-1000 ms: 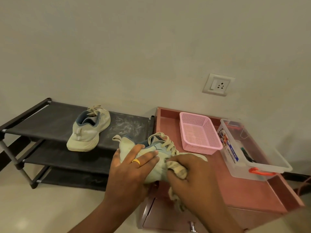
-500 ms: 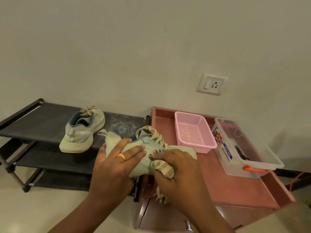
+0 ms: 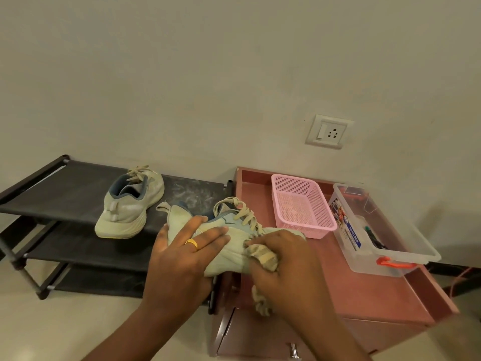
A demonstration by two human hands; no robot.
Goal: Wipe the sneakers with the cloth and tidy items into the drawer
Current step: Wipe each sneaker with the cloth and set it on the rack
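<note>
While left hand (image 3: 179, 256) holds sneaker (image 3: 229, 254), right (image 3: 286, 261) presses cloth (image 3: 263, 256).

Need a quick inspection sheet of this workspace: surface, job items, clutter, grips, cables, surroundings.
Surface: reddish cabinet top, raised rim, bare at the front.
Job's things: held sneaker over the cabinet's left edge; cloth bunched against its side; second sneaker on the shoe rack top shelf; drawer front below the top, handle showing.
Clutter: pink basket, empty; clear box beside it, holding pens.
Grips: left hand holds the held sneaker's heel end; right hand grips the cloth.
Cables: possibly an orange cable, low at far right.
Surroundings: wall socket above the cabinet; pale smears on the rack's top shelf.
</note>
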